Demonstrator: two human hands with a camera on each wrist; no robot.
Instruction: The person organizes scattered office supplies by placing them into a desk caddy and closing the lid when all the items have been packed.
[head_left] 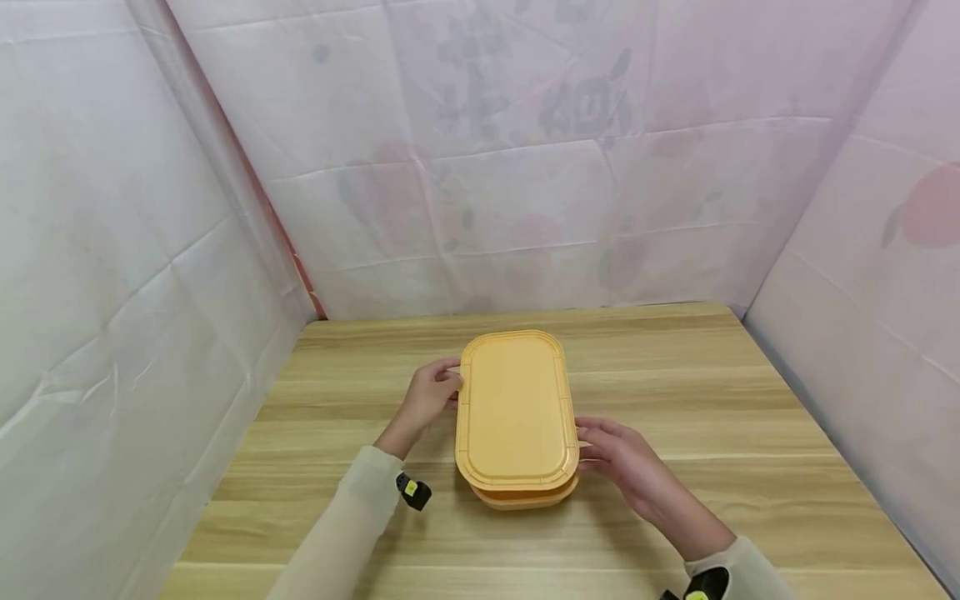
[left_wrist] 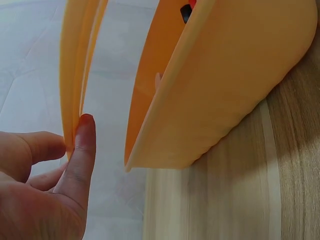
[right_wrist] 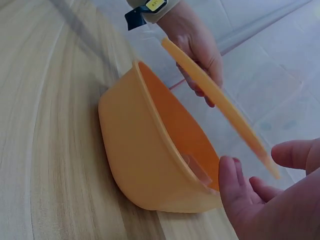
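A yellow-orange plastic lid point(head_left: 516, 408) is held raised over a matching deep box point(head_left: 525, 502) on the table. My left hand point(head_left: 427, 396) pinches the lid's left edge between thumb and fingers. On the other side, my right hand point(head_left: 626, 467) is spread around the lid's right edge. In the right wrist view its thumb is right at the lid, while its fingers sit lower, near the box rim, with a gap to the lid. Inside the box, the left wrist view shows a small black and red item point(left_wrist: 187, 12); the right wrist view shows a pale piece point(right_wrist: 196, 169).
The box stands on a wood-grain table point(head_left: 697, 400). White printed sheets point(head_left: 510, 192) hang behind the table and along both sides. A black band with a yellow mark point(head_left: 412, 490) is on the left sleeve, and a similar one point(head_left: 705, 583) is on the right.
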